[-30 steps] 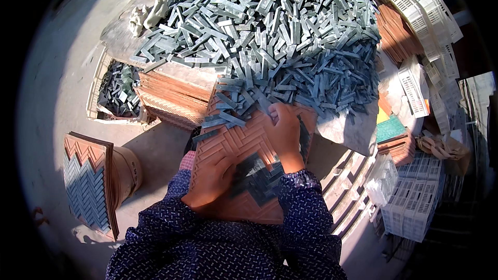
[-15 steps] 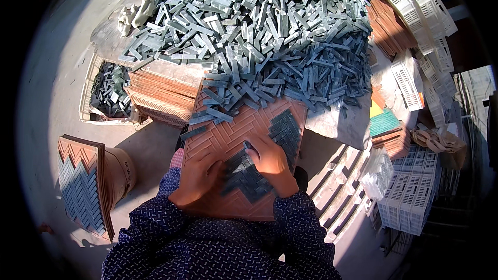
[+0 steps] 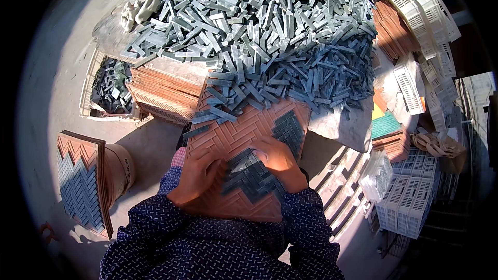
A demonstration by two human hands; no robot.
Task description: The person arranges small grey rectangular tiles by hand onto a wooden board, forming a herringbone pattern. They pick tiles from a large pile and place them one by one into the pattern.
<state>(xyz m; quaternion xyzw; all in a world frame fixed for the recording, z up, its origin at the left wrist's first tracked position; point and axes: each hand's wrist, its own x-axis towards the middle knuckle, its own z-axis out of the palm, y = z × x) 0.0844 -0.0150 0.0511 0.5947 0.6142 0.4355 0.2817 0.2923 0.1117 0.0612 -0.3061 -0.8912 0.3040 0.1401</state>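
On my lap lies a reddish-brown tray (image 3: 228, 137) with herringbone slots, partly filled with dark grey strip tiles (image 3: 249, 179). My right hand (image 3: 278, 159) is over the upper edge of the laid tiles, fingers bent and fingertips together; whatever they hold is hidden. My left hand (image 3: 199, 175) rests at the tray's left side, its fingers curled and its thumb toward the tiles. What lies inside its grasp cannot be seen. Beyond the tray, a big heap of loose grey strip tiles (image 3: 280, 31) covers the worktable, some spilling onto the tray's far edge.
A stack of brown trays (image 3: 163, 91) stands left of the lap tray, beside a crate (image 3: 85, 93) of dark pieces. Further left, a tiled tray (image 3: 80, 186) leans against a round drum (image 3: 120, 171). White plastic crates (image 3: 407, 197) and a slatted pallet (image 3: 342, 181) are at right.
My right hand has shifted slightly right and down; the small tile seen at its fingertips is now out of sight. My left hand stays nearly in place. The whole view has shifted slightly.
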